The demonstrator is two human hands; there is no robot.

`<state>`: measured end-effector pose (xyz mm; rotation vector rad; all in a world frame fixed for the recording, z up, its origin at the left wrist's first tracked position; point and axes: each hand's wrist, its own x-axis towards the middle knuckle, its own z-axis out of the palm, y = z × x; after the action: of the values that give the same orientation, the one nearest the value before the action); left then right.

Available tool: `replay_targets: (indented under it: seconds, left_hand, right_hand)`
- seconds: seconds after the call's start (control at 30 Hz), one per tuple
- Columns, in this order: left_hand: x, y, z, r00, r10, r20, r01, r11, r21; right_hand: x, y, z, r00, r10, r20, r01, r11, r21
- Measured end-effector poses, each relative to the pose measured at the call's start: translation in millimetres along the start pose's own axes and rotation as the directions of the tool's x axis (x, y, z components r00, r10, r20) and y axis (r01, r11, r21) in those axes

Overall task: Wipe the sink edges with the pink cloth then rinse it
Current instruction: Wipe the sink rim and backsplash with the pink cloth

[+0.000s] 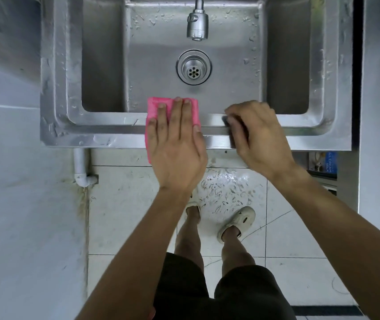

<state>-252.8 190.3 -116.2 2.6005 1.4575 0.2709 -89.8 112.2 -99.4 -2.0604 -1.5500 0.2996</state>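
The left hand (177,144) presses flat, fingers straight, on the pink cloth (153,112) draped over the steel sink's front rim (105,125); the right hand (257,135) curls over that rim beside it (bracing, seemingly). Pressed but ungripped, the cloth could slide off onto the wet floor tiles (228,185).

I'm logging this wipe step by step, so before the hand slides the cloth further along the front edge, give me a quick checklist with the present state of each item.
1. Pink cloth lies on the sink's front rim, draped over both sides: ok.
2. Left hand presses flat on the cloth, fingers straight: ok.
3. Right hand rests on the rim, apart from the cloth; the image is blurred, so whether it actually grips: cannot tell.
4. Rim to the left of the cloth carries water droplets, not yet wiped dry: not ok.
5. Faucet shows no stream: ok for wiping.
6. Floor underfoot looks wet: not ok.
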Motion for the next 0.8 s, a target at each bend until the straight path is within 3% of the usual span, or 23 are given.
replay_targets:
  seconds: [0.1,0.17,0.23,0.43,0.6,0.8]
  left_hand:
    - [0,-4,0,0.999,0.022,-0.027,-0.022,1.0,-0.022]
    - [1,-8,-1,0.998,0.063,-0.018,-0.063,0.998,-0.012]
    - [1,-11,0,0.996,0.094,-0.005,-0.094,0.996,-0.011]
    - [8,-24,-6,0.979,0.203,0.023,-0.203,0.979,-0.012]
    - [27,-51,-16,0.937,0.332,0.112,-0.332,0.943,-0.015]
    - [-13,-60,-21,0.982,0.169,0.081,-0.172,0.985,0.027]
  right_hand:
    - [27,-5,0,0.988,0.144,-0.06,-0.146,0.989,-0.022]
    - [43,-11,-1,0.96,0.276,-0.035,-0.278,0.955,-0.107]
    - [54,-12,-2,0.952,0.305,0.013,-0.301,0.945,-0.124]
    - [38,-24,0,0.969,0.078,0.234,-0.06,0.995,-0.082]
    - [-12,-22,20,0.958,-0.024,0.284,0.126,0.93,-0.345]
    - [-15,-6,18,0.933,-0.14,0.332,0.265,0.892,-0.367]
